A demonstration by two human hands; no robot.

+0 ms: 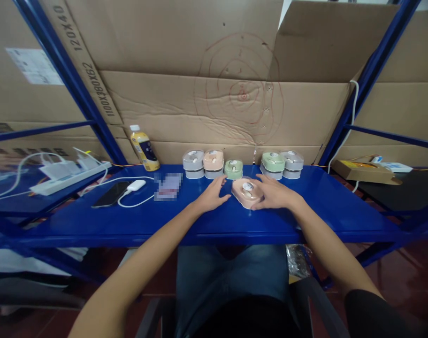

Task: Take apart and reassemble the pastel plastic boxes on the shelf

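A peach-coloured lidded container point(247, 192) lies on the blue shelf point(136, 220) in front of me. My right hand point(275, 193) rests against its right side, fingers curled round its edge. My left hand point(211, 196) lies flat and open on the shelf just left of it, fingers stretched toward it. Behind stands a row of like containers: a grey container point(193, 164), a second peach container point(213, 163), a small green container point(233, 169), a larger green container point(272, 165) and another grey container point(292, 164).
A yellow drink bottle point(144, 148) stands at the back left. A black phone point(110, 194), a white charger with cable point(135, 186) and a power strip point(64, 179) lie at the left. Cardboard sheets point(214, 94) form the back wall. An open box point(362, 170) lies at the right.
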